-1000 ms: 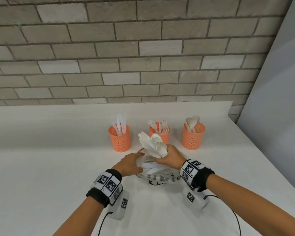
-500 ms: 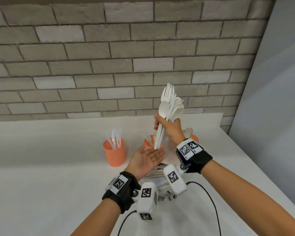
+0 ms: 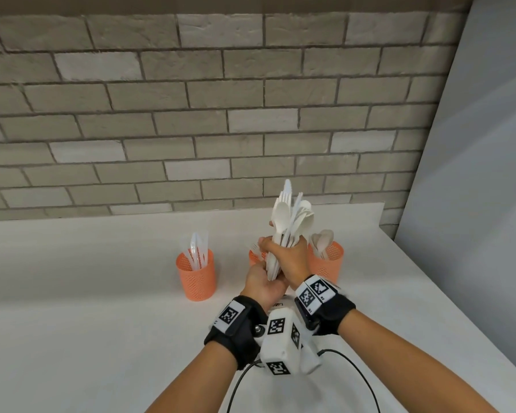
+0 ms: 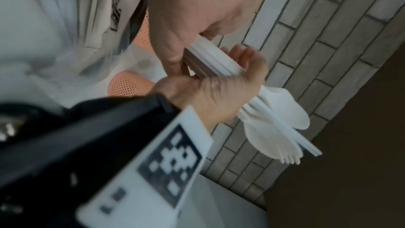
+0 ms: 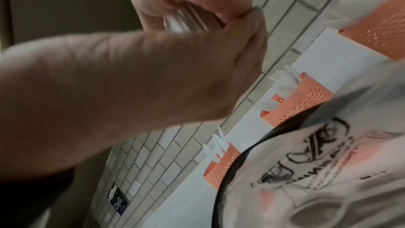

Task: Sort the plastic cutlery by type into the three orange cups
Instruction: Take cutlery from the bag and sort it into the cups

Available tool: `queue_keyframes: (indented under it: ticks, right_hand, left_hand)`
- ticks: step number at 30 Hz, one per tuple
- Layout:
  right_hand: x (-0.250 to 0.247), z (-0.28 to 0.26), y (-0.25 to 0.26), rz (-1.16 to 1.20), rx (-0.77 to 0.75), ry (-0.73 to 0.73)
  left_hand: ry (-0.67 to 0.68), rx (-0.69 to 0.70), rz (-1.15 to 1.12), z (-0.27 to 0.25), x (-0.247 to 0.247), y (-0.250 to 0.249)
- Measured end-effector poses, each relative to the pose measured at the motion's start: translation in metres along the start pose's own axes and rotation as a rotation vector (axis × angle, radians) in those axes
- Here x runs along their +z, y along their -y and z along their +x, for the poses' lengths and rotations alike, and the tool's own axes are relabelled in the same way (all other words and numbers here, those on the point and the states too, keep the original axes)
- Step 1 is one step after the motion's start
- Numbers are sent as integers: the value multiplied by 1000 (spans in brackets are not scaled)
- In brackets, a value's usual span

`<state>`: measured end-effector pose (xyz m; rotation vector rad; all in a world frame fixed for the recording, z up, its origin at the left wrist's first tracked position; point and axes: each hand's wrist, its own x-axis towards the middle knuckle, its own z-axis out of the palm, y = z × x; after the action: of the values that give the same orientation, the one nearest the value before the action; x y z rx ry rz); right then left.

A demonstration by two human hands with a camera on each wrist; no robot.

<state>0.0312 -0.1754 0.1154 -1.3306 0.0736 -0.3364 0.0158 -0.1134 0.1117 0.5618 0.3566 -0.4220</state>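
Note:
A bundle of white plastic cutlery [image 3: 292,216] stands upright above the table, with spoons, forks and a knife mixed. My right hand [image 3: 286,254] grips it round the handles. Just below, my left hand [image 3: 264,283] curls round the handle ends [image 4: 210,61]. Three orange mesh cups stand behind. The left cup [image 3: 195,275] holds knives and the right cup [image 3: 325,263] holds spoons. The middle cup [image 3: 254,257], mostly hidden by my hands, holds forks [image 5: 282,79].
A clear container with a dark rim [image 5: 230,171] and a printed plastic bag [image 5: 328,171] sits under my wrists, hidden in the head view. A brick wall [image 3: 251,114] runs along the back of the white table [image 3: 87,293]. A grey panel [image 3: 474,204] stands at the right.
My right hand has lifted the cutlery bundle out of the container and turned it upright. My left hand has left the container and closed round the handle ends.

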Motion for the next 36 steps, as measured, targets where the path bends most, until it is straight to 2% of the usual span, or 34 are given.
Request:
queue_keyframes:
  ticks: [4,6,8,11,16,24,26,28,31,33,34,36]
  right_hand:
    - [3,-2,-7,-74,-43,31]
    - [3,-2,-6,-66,-32,57]
    - [0,5,-4,-39,12,83]
    - [-9,20,-4,-33,105,154]
    - [-19,28,-6,-19,200,303]
    - [-21,25,-21,-81,232,349]
    - [-23,25,-21,-79,243,354]
    - [-24,25,-20,-91,244,367]
    - [-24,26,-17,-83,245,377]
    - [-23,27,-16,-77,254,382]
    - [-23,27,-16,-79,259,389]
    - [-24,27,-16,-102,269,405]
  left_hand:
    - [-16,-48,35,4,2,-2]
    - [18,-77,118,7,0,-3]
    - [17,-51,281,9,-5,-6]
    - [18,76,442,11,-8,-21]
    - [-10,410,678,20,11,-64]
    - [-48,577,995,21,54,-91]
    - [-85,691,980,22,61,-97]
    - [-88,729,940,21,67,-103]
    - [-45,612,1143,19,67,-103]
    - [-18,592,1215,20,66,-101]
    - [-12,624,1172,20,67,-102]
    - [1,749,916,20,70,-109]
